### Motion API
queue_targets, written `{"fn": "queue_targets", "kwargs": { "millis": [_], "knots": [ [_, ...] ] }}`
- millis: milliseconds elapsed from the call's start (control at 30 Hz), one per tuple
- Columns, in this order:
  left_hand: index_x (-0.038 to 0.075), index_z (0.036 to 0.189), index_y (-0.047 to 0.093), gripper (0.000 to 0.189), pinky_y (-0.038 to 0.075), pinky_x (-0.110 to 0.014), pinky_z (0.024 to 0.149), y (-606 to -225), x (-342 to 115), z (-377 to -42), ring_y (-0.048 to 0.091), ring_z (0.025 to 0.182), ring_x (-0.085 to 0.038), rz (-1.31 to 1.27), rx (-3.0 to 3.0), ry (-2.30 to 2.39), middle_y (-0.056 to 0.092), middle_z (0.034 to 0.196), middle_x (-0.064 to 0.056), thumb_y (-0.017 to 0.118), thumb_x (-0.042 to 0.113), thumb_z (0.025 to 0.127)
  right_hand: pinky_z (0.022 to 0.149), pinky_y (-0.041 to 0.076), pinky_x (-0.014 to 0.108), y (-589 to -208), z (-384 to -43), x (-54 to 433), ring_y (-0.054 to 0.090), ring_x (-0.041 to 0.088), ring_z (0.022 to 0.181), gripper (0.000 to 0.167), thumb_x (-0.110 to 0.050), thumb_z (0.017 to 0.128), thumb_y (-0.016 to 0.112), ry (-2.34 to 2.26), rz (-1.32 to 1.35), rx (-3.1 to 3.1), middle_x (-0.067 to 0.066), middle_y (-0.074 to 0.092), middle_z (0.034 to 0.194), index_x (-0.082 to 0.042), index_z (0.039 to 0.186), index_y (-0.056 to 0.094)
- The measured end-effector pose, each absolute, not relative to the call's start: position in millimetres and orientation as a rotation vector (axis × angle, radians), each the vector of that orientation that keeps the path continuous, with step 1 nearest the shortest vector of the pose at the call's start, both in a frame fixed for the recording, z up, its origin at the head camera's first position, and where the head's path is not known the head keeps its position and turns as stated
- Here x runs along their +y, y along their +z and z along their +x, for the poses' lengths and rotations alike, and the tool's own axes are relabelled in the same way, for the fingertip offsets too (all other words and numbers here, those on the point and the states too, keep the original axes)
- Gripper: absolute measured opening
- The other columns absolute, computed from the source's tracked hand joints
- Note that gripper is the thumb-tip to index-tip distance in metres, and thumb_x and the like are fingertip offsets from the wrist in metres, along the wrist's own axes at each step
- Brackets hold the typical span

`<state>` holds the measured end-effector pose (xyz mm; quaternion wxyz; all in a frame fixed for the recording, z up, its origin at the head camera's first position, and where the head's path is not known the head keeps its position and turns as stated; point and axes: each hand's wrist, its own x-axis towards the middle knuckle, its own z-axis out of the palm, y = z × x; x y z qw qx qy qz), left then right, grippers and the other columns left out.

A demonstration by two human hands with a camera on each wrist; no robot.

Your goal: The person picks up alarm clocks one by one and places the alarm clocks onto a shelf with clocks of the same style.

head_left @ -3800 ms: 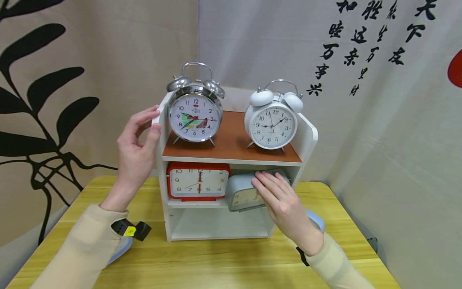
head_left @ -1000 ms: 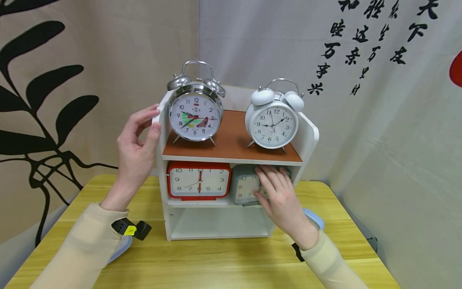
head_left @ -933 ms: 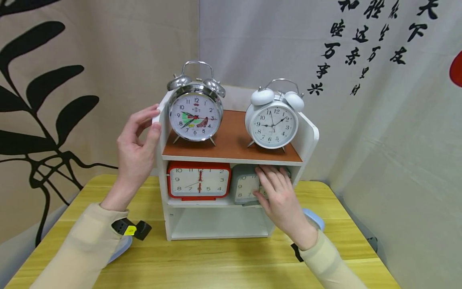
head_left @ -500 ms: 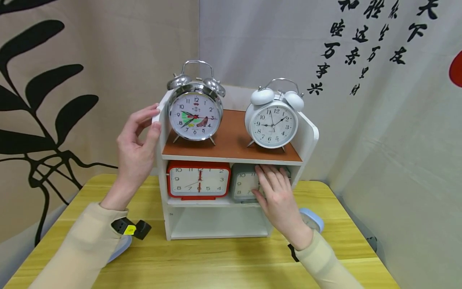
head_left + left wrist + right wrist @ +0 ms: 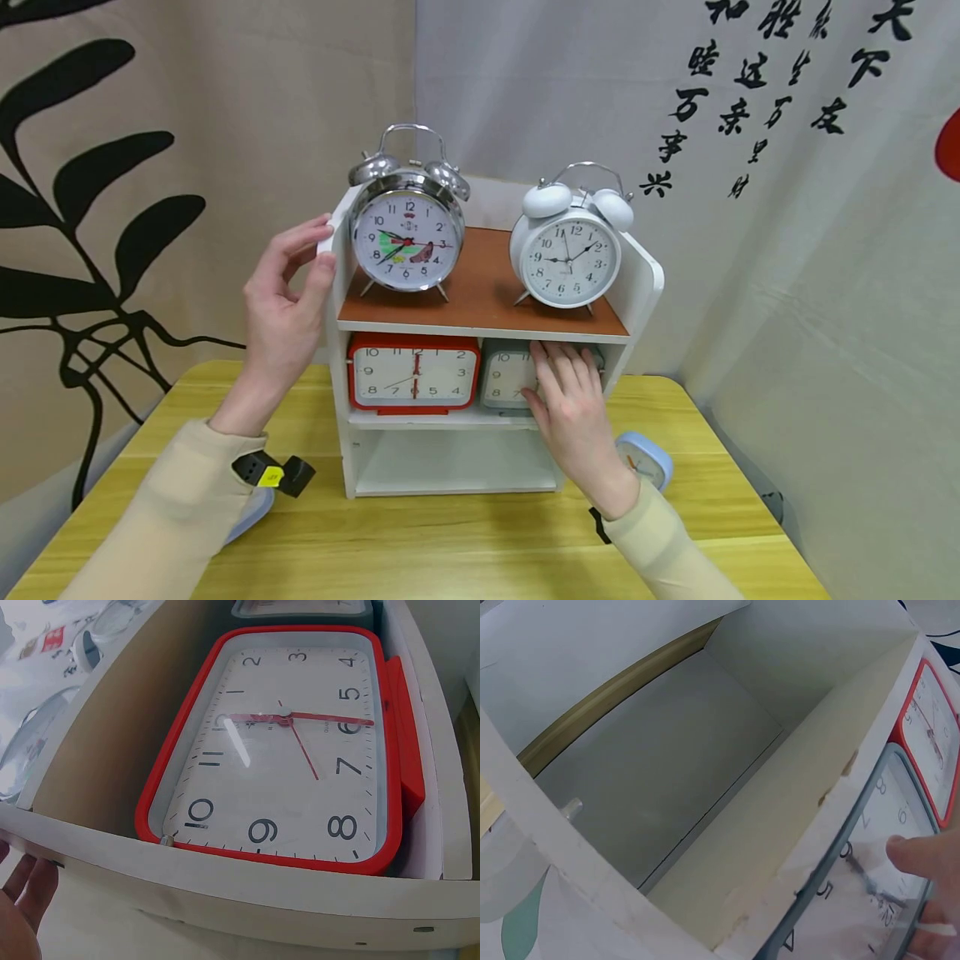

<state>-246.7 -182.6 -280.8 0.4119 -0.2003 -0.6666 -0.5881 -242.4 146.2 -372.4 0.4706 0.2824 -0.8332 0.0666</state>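
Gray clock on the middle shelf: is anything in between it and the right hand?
No, I can't see anything in between. The right hand touches the gray clock, with its thumb in front of the clock's face. The red clock is next to it on the left, out of the way.

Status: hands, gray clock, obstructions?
Left hand grips shelf unit's side. Right hand touches gray clock, on middle shelf. Red clock close alongside; no obstruction visible.
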Motion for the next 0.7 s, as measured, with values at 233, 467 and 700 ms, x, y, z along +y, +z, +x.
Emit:
{"fn": "queue_targets", "kwargs": {
  "millis": [233,467,700],
  "knots": [
    [-0.001,0.135,0.062,0.033,0.058,-0.007,0.088,-281.2,-181.7,-246.8,0.064,0.121,-0.006,-0.502,-1.67,-1.484,0.064,0.144,0.011,0.06,0.012,0.105,0.112,0.049,0.064,-374.1,-242.6,144.5,0.061,0.04,0.128,0.07,-0.017,0.081,0.089,0.16,0.669,-2.039,0.02,0.066,0.135,-0.002,0.143,0.06],
    [0.001,0.134,0.064,0.031,0.058,-0.008,0.088,-281.4,-181.8,-246.8,0.065,0.119,-0.006,-0.503,-1.662,-1.476,0.065,0.142,0.013,0.06,0.011,0.105,0.11,0.049,0.064,-376.4,-243.5,142.6,0.06,0.041,0.128,0.071,-0.016,0.08,0.089,0.155,0.652,-2.023,0.021,0.066,0.134,-0.002,0.143,0.06],
    [-0.006,0.135,0.06,0.035,0.058,-0.008,0.088,-282.6,-182.7,-249.4,0.064,0.119,-0.004,-0.507,-1.665,-1.471,0.064,0.143,0.014,0.059,0.012,0.105,0.113,0.046,0.065,-376.8,-241.9,142.5,0.058,0.041,0.131,0.071,-0.016,0.083,0.087,0.161,0.647,-2.054,0.021,0.064,0.138,-0.002,0.146,0.057]
  ]
}}
